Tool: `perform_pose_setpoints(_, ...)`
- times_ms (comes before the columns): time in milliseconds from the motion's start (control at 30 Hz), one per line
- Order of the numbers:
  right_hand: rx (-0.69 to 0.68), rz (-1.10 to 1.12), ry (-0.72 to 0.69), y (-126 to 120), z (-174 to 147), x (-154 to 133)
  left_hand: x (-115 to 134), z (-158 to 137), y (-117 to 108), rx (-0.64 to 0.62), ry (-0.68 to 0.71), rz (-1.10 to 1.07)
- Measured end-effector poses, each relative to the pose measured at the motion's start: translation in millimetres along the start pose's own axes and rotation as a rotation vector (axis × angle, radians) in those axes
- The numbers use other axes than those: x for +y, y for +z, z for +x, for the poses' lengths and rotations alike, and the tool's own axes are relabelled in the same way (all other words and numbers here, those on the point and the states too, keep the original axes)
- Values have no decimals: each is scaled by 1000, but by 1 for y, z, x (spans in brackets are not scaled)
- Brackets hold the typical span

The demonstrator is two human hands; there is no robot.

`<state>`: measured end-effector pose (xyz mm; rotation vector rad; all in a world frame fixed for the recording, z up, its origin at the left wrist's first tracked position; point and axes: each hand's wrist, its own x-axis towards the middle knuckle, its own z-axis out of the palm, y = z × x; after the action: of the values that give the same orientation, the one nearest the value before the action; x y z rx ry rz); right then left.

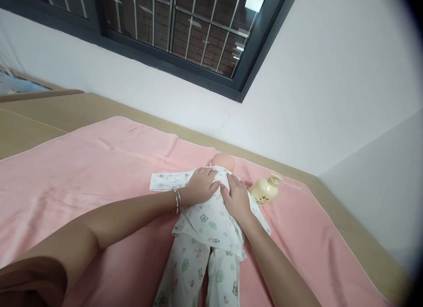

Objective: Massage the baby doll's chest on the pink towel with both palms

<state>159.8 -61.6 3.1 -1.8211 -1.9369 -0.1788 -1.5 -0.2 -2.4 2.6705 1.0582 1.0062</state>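
Note:
A baby doll lies on its back or front, I cannot tell which, with its rounded pink head [223,160] at the far end. It wears a white printed pajama top [209,219] and matching pants [188,263]. Flat on the left side of the top's chest rests my left hand [202,186], fingers stretched out, with bracelets on the wrist. My right hand [237,197] lies flat on the other side, its thumb close to the left one. One sleeve [165,181] stretches out to the left. Just right of my right hand is a pale yellow pump bottle [265,190].
Beneath the doll a pink blanket [99,166] is spread over a wooden surface [99,105]. A white wall [191,95] with a dark-framed, barred window [185,29] rises behind it. At the far left edge, part of something blue [20,83] shows.

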Motion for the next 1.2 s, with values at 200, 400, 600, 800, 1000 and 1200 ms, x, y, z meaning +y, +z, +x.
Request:
perform_pose_setpoints(200,-3,-20,-66,-2,2,1,3,0,-3,-3,46,48)
perform_pose_setpoints(400,144,-51,-73,0,-8,-8,7,-1,-8,-6,135,118)
perform_pose_setpoints(600,204,-121,29,-3,-15,-17,5,-3,-4,24,30,91)
perform_pose_setpoints(800,41,-141,43,-11,-5,-14,1,0,-1,-6,39,23)
perform_pose_setpoints(1000,76,-94,-22,-5,-5,-7,5,1,-9,-63,108,35)
perform_pose_setpoints(1200,179,-144,57,-6,-13,-16,9,-3,-7,-1,21,106)
